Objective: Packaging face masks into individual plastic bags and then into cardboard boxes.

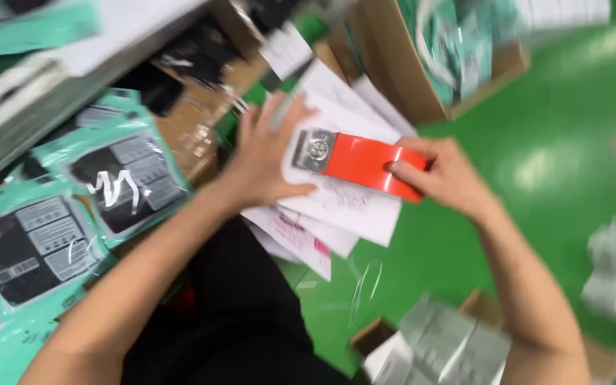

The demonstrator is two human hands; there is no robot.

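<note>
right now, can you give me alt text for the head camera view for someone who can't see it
Seen from above, a person's right hand grips one end of a red flat tool with a metal head, while the left hand presses flat on a stack of white papers. Teal plastic packages lie at left, cardboard boxes sit beyond, and the floor is green; the view is motion-blurred.

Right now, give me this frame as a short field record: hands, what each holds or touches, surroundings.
left hand: left hand pressed flat, fingers spread, on a stack of white paper sheets
right hand: right hand grips one end of a red stapler lying over the sheets
stapler: metal end toward the left hand
left side: teal plastic bags with dark contents
top: cardboard box
floor: green floor
image: motion blur
</note>
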